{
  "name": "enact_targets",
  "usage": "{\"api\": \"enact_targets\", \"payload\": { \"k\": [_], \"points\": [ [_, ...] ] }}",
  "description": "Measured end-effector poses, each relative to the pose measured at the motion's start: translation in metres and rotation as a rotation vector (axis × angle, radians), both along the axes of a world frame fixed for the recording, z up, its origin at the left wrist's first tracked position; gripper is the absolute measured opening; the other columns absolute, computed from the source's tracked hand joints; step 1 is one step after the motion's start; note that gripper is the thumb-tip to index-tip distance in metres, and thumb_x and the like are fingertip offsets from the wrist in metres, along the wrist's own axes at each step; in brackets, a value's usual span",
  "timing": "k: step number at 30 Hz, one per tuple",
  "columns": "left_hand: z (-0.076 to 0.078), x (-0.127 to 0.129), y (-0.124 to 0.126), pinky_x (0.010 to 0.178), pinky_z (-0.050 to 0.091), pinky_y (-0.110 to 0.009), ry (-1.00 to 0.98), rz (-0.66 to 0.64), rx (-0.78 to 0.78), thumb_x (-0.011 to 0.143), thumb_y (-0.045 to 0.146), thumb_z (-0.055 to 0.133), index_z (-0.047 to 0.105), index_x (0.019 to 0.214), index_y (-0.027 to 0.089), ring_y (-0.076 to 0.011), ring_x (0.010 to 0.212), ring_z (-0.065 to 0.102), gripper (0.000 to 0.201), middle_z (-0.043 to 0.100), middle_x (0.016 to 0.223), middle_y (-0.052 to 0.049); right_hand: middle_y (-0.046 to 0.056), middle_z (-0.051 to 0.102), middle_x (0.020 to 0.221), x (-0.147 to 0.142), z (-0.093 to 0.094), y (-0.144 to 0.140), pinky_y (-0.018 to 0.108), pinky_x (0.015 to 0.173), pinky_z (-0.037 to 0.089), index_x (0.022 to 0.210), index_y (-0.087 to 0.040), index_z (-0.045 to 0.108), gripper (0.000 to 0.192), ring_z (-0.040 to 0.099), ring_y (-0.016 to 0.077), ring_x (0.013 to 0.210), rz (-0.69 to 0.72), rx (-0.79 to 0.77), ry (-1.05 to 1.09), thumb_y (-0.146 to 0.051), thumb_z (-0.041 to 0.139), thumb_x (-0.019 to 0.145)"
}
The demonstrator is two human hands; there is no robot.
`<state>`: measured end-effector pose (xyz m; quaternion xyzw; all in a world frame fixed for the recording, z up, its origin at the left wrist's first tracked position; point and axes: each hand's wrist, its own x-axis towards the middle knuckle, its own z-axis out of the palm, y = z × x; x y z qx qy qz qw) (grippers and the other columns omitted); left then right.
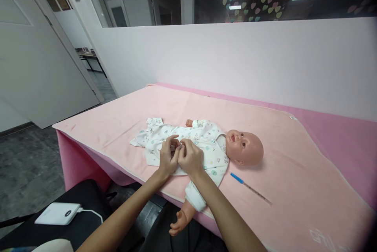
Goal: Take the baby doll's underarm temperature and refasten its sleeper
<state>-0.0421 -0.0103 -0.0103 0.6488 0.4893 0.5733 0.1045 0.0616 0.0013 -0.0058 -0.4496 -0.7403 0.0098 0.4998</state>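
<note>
A baby doll (pixel 246 148) lies on its back on the pink blanket, head to the right. It wears a white printed baby shirt (pixel 215 154) with a few round buttons down the front, and printed trousers (pixel 153 140) to the left. My left hand (pixel 169 156) and my right hand (pixel 190 156) meet over the doll's middle, fingertips pinched together on the shirt front. The small spot between the fingertips is hidden. Below my right forearm, the doll's near arm (pixel 187 212) sticks out past the table edge, its sleeve cuff (pixel 194 196) turned up.
A thin stick with a blue end (pixel 237 178), like a thermometer, lies near the doll's head. The pink blanket (pixel 294 165) covers the table. At the lower left, a white power bank (pixel 57 213) with a cable rests on a black seat. A white wall (pixel 235 59) stands behind.
</note>
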Motion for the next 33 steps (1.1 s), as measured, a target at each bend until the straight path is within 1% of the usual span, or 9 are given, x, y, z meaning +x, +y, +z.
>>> {"api": "enact_targets", "payload": {
  "k": [2, 4, 9, 13, 15, 20, 27, 30, 33],
  "points": [
    [0.0, 0.0008, 0.0003, 0.062, 0.044, -0.025, 0.03, 0.004, -0.006, 0.082, 0.018, 0.045, 0.045, 0.114, 0.02, -0.0129, 0.069, 0.054, 0.033, 0.054, 0.079, -0.001, 0.001, 0.065, 0.079, 0.0001, -0.0006, -0.0002, 0.02, 0.057, 0.038, 0.092, -0.019, 0.058, 0.022, 0.06, 0.0116, 0.067, 0.005, -0.005, 0.004, -0.013, 0.041, 0.08],
    [-0.0002, 0.002, 0.0008, 0.063, 0.042, -0.027, 0.088, 0.039, -0.008, 0.083, 0.02, 0.043, 0.044, 0.115, 0.02, -0.0133, 0.067, 0.053, 0.032, 0.054, 0.076, -0.001, 0.001, 0.065, 0.077, 0.0005, -0.0006, -0.0003, 0.02, 0.056, 0.038, 0.091, -0.019, 0.059, 0.022, 0.06, 0.0115, 0.066, 0.008, -0.008, 0.009, -0.013, 0.041, 0.08],
    [0.0022, 0.0048, 0.0014, 0.067, 0.035, -0.031, 0.356, 0.138, 0.03, 0.083, 0.019, 0.041, 0.046, 0.118, 0.018, -0.0144, 0.062, 0.052, 0.035, 0.059, 0.071, 0.0, 0.0, 0.065, 0.074, 0.0022, 0.0007, -0.0007, 0.02, 0.056, 0.038, 0.088, -0.019, 0.059, 0.023, 0.06, 0.0114, 0.064, 0.024, -0.031, 0.041, -0.011, 0.039, 0.079],
    [0.0049, 0.0029, 0.0005, 0.066, 0.029, -0.033, 0.521, 0.277, 0.119, 0.081, 0.018, 0.045, 0.055, 0.111, 0.018, -0.0174, 0.062, 0.053, 0.032, 0.061, 0.064, -0.001, -0.001, 0.064, 0.072, 0.0024, 0.0005, -0.0004, 0.02, 0.055, 0.036, 0.086, -0.019, 0.058, 0.022, 0.059, 0.0116, 0.063, 0.008, -0.05, 0.027, -0.011, 0.039, 0.078],
    [0.0052, 0.0012, 0.0001, 0.066, 0.028, -0.034, 0.539, 0.316, 0.154, 0.08, 0.018, 0.048, 0.058, 0.106, 0.018, -0.018, 0.061, 0.052, 0.029, 0.06, 0.062, -0.001, -0.001, 0.064, 0.072, 0.0019, 0.0002, -0.0001, 0.021, 0.055, 0.036, 0.086, -0.019, 0.058, 0.02, 0.059, 0.0118, 0.064, 0.006, -0.047, 0.016, -0.013, 0.04, 0.079],
    [0.0051, -0.0004, 0.001, 0.066, 0.028, -0.033, 0.492, 0.283, 0.154, 0.08, 0.019, 0.047, 0.061, 0.094, 0.018, -0.017, 0.059, 0.05, 0.02, 0.059, 0.06, 0.0, 0.001, 0.065, 0.08, 0.0012, 0.0002, 0.0002, 0.02, 0.057, 0.037, 0.088, -0.019, 0.059, 0.019, 0.058, 0.0115, 0.068, 0.015, -0.033, 0.015, -0.014, 0.042, 0.08],
    [0.0047, -0.0002, -0.0006, 0.064, 0.029, -0.032, 0.451, 0.241, 0.148, 0.083, 0.022, 0.045, 0.061, 0.09, 0.018, -0.0141, 0.051, 0.043, 0.018, 0.044, 0.05, 0.003, 0.001, 0.063, 0.081, 0.0031, -0.0001, 0.0005, 0.02, 0.06, 0.04, 0.09, -0.019, 0.057, 0.02, 0.058, 0.0122, 0.07, 0.033, -0.023, 0.046, -0.013, 0.04, 0.081],
    [0.0038, -0.0015, -0.0012, 0.064, 0.029, -0.032, 0.464, 0.247, 0.159, 0.081, 0.024, 0.047, 0.062, 0.083, 0.019, -0.0142, 0.051, 0.042, 0.015, 0.044, 0.05, 0.003, 0.003, 0.063, 0.085, 0.0035, -0.0004, 0.0013, 0.021, 0.063, 0.043, 0.096, -0.018, 0.056, 0.025, 0.06, 0.013, 0.074, 0.036, -0.026, 0.087, -0.011, 0.038, 0.08],
    [0.0032, -0.0027, -0.0005, 0.064, 0.029, -0.033, 0.502, 0.238, 0.16, 0.079, 0.024, 0.049, 0.062, 0.078, 0.019, -0.0153, 0.054, 0.044, 0.014, 0.047, 0.053, 0.001, 0.004, 0.063, 0.089, 0.0034, -0.0011, 0.0021, 0.022, 0.064, 0.045, 0.101, -0.018, 0.054, 0.03, 0.061, 0.0138, 0.075, 0.029, -0.027, 0.14, -0.009, 0.037, 0.078]
  ]
}}
